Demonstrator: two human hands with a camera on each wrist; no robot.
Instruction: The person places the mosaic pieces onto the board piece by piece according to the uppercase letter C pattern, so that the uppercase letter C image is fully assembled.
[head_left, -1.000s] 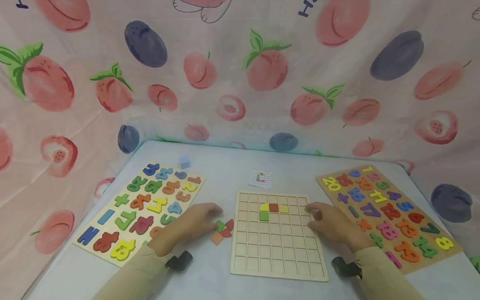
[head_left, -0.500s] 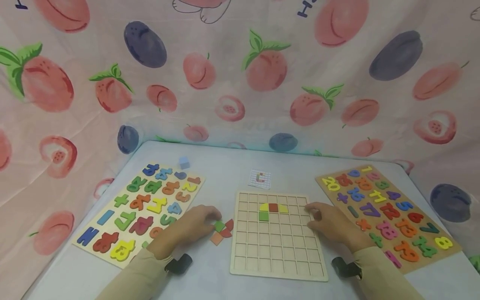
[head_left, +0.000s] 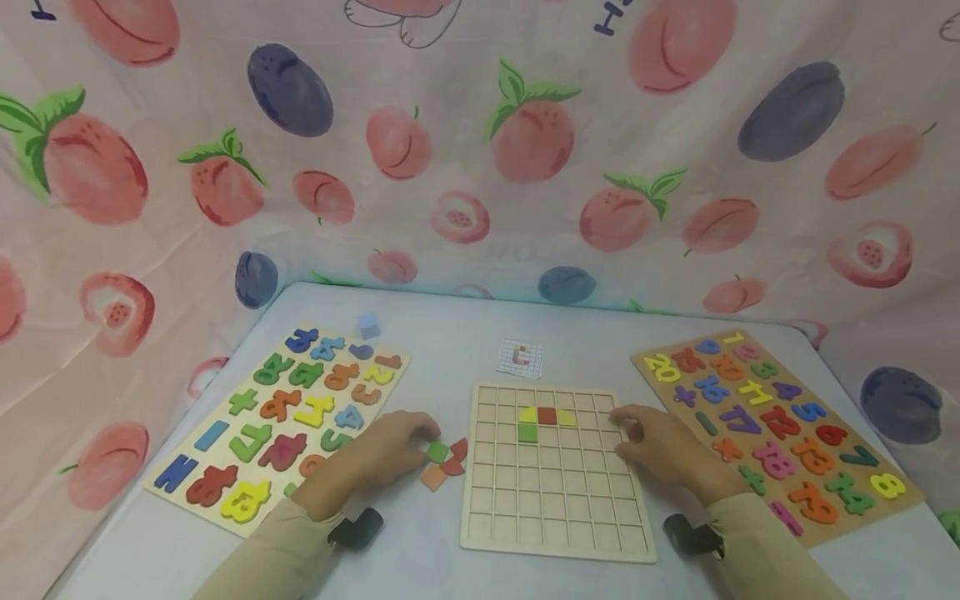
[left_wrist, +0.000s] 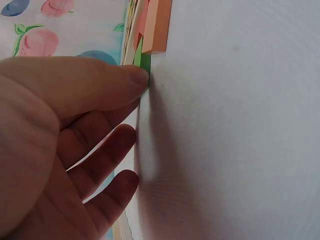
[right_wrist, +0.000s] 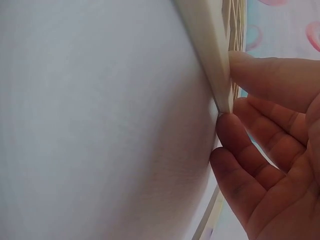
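Fruit-printed cloth (head_left: 480, 150) hung behind a pale table (head_left: 450, 333). Number boards lay at far left (head_left: 281, 417) and far right (head_left: 780, 425). Between them sat the wooden grid board (head_left: 555, 508), with yellow, red and green pieces in its far rows. The right hand (head_left: 663, 446) gripped the grid's right edge, thumb on top, fingers curled beneath. The left hand (head_left: 390, 450) pinched a green tile (head_left: 438, 452) just left of the grid, beside the red (head_left: 454, 458) and orange (head_left: 433, 477) tiles.
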